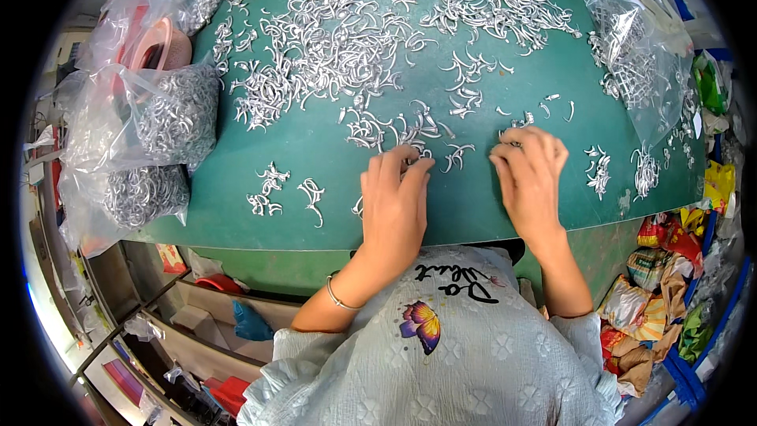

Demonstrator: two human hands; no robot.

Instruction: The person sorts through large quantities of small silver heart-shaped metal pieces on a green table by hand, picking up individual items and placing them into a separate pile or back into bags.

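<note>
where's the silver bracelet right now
In the head view, left of centre, the silver bracelet circles the person's left forearm, between the left hand and the pale sleeve, below the front edge of the green table.

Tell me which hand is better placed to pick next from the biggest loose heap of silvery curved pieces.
Left, probably: the left hand is nearer the biggest heap, with scattered pieces between them. The right hand sits farther right.

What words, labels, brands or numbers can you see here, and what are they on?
Pale shirt: black script lettering near a butterfly; I won't copy its wording.
Colourful packages, right: any print is too small to read.
Curved silvery pieces: no readable marks.
</note>
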